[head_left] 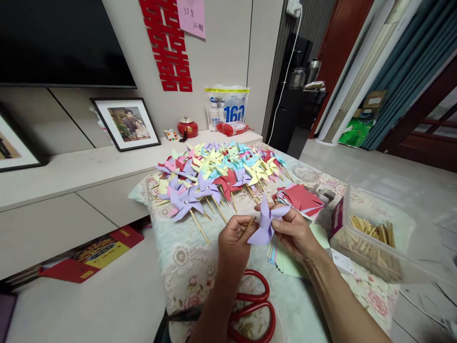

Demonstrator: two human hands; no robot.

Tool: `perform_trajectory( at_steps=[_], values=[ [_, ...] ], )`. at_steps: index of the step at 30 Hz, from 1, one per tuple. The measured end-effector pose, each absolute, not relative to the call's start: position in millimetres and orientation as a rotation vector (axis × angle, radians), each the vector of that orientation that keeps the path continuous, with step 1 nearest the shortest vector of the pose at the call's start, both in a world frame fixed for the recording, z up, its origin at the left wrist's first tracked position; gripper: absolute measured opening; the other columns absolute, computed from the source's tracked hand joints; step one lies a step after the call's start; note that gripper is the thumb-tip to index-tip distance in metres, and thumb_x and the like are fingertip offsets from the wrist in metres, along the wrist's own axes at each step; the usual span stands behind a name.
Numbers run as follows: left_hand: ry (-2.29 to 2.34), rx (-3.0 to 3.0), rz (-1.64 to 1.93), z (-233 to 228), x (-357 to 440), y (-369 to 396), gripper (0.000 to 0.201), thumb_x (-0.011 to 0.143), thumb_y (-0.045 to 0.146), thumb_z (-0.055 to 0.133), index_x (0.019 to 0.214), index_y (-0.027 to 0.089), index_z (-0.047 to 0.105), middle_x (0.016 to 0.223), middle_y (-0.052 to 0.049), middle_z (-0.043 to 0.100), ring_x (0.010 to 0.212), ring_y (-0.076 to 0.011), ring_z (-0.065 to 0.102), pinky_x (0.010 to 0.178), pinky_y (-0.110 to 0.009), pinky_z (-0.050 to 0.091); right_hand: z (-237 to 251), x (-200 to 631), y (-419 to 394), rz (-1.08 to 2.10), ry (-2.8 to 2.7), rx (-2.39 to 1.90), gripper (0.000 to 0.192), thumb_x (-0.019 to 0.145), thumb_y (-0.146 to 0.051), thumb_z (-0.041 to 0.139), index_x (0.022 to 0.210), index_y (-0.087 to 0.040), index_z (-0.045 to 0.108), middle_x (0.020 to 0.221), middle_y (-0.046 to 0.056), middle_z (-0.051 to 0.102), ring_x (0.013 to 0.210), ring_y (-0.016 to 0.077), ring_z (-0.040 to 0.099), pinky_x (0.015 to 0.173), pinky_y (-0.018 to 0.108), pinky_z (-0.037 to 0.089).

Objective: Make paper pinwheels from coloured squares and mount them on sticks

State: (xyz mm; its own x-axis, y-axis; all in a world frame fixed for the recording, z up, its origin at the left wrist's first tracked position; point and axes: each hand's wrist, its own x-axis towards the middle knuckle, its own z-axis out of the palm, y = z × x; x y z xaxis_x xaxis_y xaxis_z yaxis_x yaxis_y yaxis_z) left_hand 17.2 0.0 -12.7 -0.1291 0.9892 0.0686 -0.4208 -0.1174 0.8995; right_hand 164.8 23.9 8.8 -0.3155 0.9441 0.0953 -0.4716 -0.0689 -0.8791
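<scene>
Purple paper pinwheel (264,229), head view: above the table's (210,240) near half, angular vanes pinched in right hand (294,229). Left hand (233,236) grips a wooden stick (251,222); I can't see any join. Red-handled scissors (272,320), near, partly masked by left forearm (217,297).

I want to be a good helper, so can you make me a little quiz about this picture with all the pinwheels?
1. True or false: the left hand holds a stick.
2. Which colour is the paper pinwheel in the right hand?
A) red
B) purple
C) yellow
3. Fill in the gap: the scissors on the tablecloth have ____ handles.

Key: 1. True. 2. B. 3. Red.
</scene>
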Motion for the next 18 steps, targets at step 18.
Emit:
perform_trajectory(
  at_steps=[18],
  values=[
    [1.165, 0.672, 1.705, -23.0, 9.1, 6.4, 0.045, 0.083, 0.033, 0.068, 0.124, 0.017, 0.058, 0.136, -0.019, 0.058, 0.123, -0.0305, 0.059, 0.104, -0.048, 0.045, 5.2, 184.7, 31.0, 1.505, -0.944, -0.738, 0.033, 0.060, -0.030, 0.090, 0.087, -0.020, 0.074, 0.079, 0.004, 0.075, 0.069, 0.0191, 0.067, 0.069, 0.033, 0.054]
  ],
)
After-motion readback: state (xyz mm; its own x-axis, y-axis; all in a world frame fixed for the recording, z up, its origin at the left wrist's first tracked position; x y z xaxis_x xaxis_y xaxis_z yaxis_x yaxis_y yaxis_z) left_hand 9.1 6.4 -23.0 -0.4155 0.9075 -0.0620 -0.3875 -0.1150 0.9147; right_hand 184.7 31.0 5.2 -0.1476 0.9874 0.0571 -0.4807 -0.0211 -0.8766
